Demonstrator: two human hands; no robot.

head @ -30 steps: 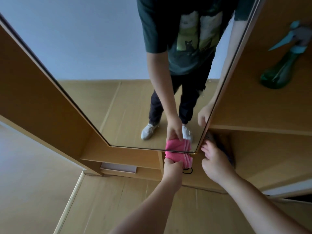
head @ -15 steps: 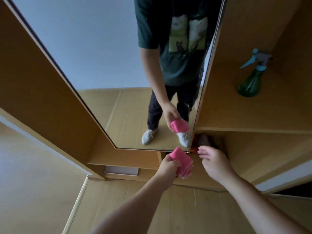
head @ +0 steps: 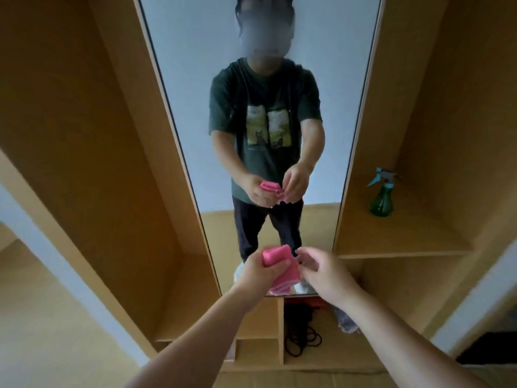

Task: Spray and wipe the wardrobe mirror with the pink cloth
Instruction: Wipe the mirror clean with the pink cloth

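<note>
The tall wardrobe mirror (head: 195, 113) stands in the middle of the wooden wardrobe and reflects a person holding the cloth. My left hand (head: 258, 274) grips the folded pink cloth (head: 279, 268) in front of the mirror's lower end, away from the glass. My right hand (head: 321, 273) is just right of the cloth, fingers loosely curled at its edge; a firm hold cannot be made out. The green spray bottle (head: 382, 197) with a teal trigger stands on the shelf to the right of the mirror.
Wooden side panels (head: 112, 163) flank the mirror. Below it, open compartments hold a coil of black cord (head: 300, 341) and some dark and reddish items. The right shelf (head: 405, 242) carries only the bottle. A white wall strip runs at the lower left.
My view has tilted up, so the whole mirror shows. My left hand has lifted the cloth off the mirror's bottom edge, and my right hand has come in beside the cloth.
</note>
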